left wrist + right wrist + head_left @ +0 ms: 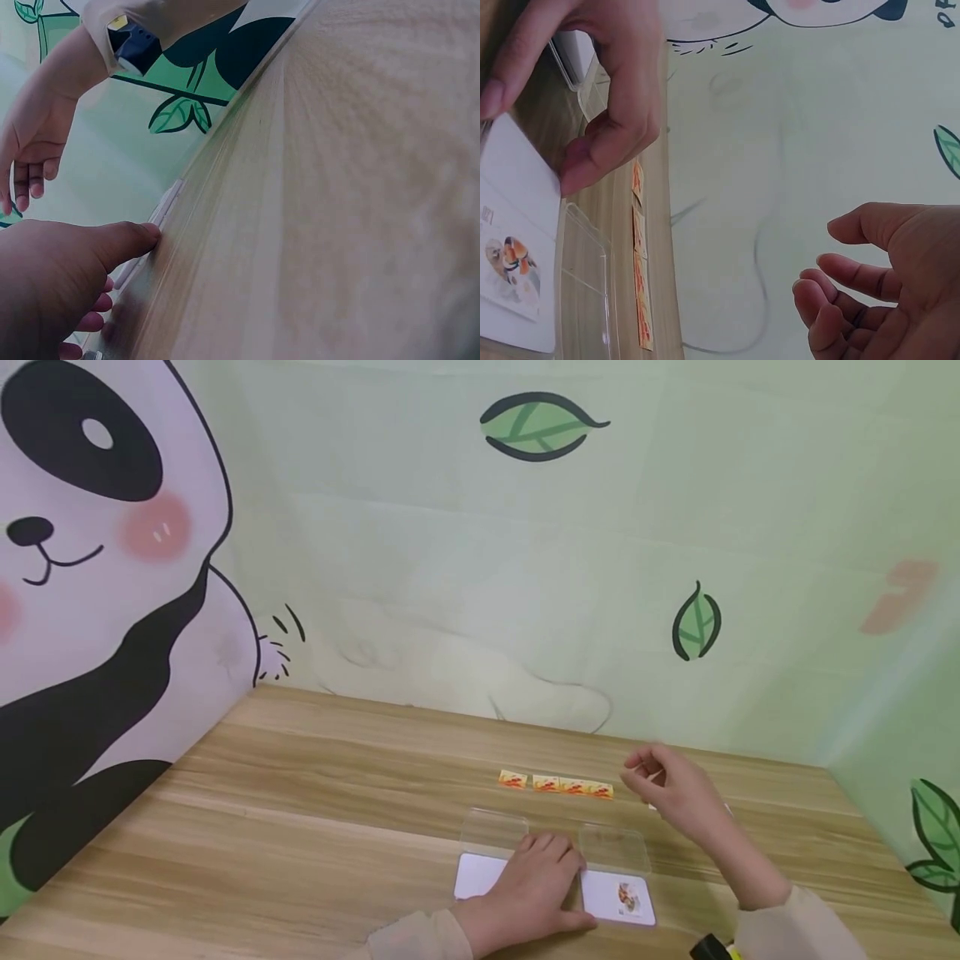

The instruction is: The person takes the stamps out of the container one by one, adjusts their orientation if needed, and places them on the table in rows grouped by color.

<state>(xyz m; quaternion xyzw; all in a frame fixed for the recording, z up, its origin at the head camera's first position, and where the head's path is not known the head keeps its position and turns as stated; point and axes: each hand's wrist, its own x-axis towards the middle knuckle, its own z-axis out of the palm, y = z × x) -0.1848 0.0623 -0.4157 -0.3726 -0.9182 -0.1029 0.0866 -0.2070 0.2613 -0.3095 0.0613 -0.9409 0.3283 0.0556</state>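
Observation:
My left hand (536, 889) lies low between two flat white cases with raised clear lids. Its thumb and index finger grip the near and far edges of the right case (606, 902), which bears a small printed food picture (514, 266). The left case (474, 872) is plain white where it shows, partly hidden by the hand. My right hand (671, 789) hangs in the air to the right, fingers loosely curled with nothing between them. Left of it, a row of small orange-and-yellow picture pieces (573, 787) lies on the table, the leftmost set slightly apart.
The clear lids (613, 846) stick out behind the cases. A white item (729, 810) lies mostly hidden behind my right hand. The wood table (262, 827) meets a green wall (420, 543) with a panda and leaves. A dark device (133, 46) sits on the right sleeve.

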